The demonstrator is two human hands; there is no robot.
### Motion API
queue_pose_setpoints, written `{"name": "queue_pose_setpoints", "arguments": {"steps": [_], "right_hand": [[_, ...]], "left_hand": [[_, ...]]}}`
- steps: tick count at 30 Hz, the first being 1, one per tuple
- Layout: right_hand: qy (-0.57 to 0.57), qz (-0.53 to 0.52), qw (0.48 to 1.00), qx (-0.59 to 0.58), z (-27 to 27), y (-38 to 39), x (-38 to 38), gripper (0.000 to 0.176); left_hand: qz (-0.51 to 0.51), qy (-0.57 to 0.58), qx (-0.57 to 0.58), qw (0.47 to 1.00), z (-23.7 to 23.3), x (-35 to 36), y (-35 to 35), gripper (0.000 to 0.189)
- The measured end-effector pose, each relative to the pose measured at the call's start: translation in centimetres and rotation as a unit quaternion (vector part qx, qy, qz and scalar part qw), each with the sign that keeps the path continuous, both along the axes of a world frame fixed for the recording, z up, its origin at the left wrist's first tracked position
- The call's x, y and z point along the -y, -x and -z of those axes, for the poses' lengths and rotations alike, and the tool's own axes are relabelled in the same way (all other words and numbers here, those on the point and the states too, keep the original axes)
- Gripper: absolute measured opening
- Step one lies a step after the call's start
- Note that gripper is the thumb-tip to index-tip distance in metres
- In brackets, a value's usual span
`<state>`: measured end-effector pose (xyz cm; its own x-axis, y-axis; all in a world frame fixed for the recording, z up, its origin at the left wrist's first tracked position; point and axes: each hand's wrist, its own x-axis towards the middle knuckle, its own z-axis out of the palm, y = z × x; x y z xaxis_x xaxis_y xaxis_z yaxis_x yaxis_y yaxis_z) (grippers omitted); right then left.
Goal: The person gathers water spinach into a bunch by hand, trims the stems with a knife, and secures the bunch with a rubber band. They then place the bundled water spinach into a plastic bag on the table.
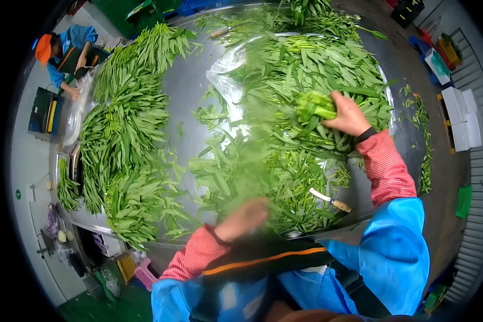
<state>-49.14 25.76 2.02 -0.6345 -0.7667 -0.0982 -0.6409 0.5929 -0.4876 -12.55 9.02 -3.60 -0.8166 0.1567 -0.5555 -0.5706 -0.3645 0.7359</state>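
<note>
Leafy green stalks that look like water spinach [327, 59] lie heaped over the right half of the metal table. Above this heap my right hand [351, 115] is closed around a bunch of the greens [314, 106], its pale cut stem ends bundled at the fingers. My left hand [244, 220] is near the table's front edge, smeared by motion. A blurred streak of green [255, 161] runs up the table from it, and I cannot tell whether that hand grips any of it. A knife [331, 200] with a wooden handle and curved blade lies on the greens at front right.
Stacked bunches of greens [126, 118] line the table's left side. Clear plastic sheeting [228, 75] shows under the heap. Another wooden-handled tool [220, 32] lies at the back. A person in an orange cap [45, 47] works at far left. White boxes [461, 118] stand at right.
</note>
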Motion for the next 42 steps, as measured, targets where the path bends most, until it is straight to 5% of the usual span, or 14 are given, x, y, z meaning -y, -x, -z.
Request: {"name": "queue_pose_setpoints", "arguments": {"steps": [5,9,14,18,23,28,31,37,42], "right_hand": [[0.154,0.068,0.958,0.233,-1.1,5.1,-2.0,0.085],[0.155,0.14,0.956,0.208,-2.1,4.9,-1.2,0.078],[0.139,0.111,0.963,0.202,-1.6,4.7,-1.4,0.079],[0.088,0.095,0.986,0.104,-0.8,3.5,-1.3,0.078],[-0.035,0.001,0.953,-0.302,1.5,-2.0,0.4,0.101],[0.017,0.024,0.957,-0.289,4.4,-1.0,0.2,0.084],[0.082,0.063,0.967,-0.231,2.7,0.4,-0.1,0.075],[0.207,0.222,0.949,-0.084,-2.6,4.7,-4.5,0.074],[0.178,0.211,0.922,-0.272,-8.6,5.2,-7.9,0.069]], "left_hand": [[0.04,0.027,-0.06,0.997,-0.4,-0.3,7.7,0.048],[0.022,0.008,-0.15,0.988,0.1,-1.4,15.4,0.063],[-0.081,-0.045,-0.15,0.984,-0.3,-3.0,22.0,0.079],[-0.193,-0.137,-0.08,0.968,1.2,-4.1,24.9,0.086],[-0.191,-0.156,-0.138,0.959,0.2,-4.3,25.8,0.068],[-0.196,0.061,-0.308,0.929,5.5,-5.6,25.8,0.064],[-0.092,0.435,-0.338,0.829,5.9,-6.1,23.3,0.063],[-0.022,0.443,-0.373,0.815,9.1,-5.9,21.7,0.065],[-0.02,0.379,-0.31,0.872,7.9,-5.6,22.0,0.069]]}}
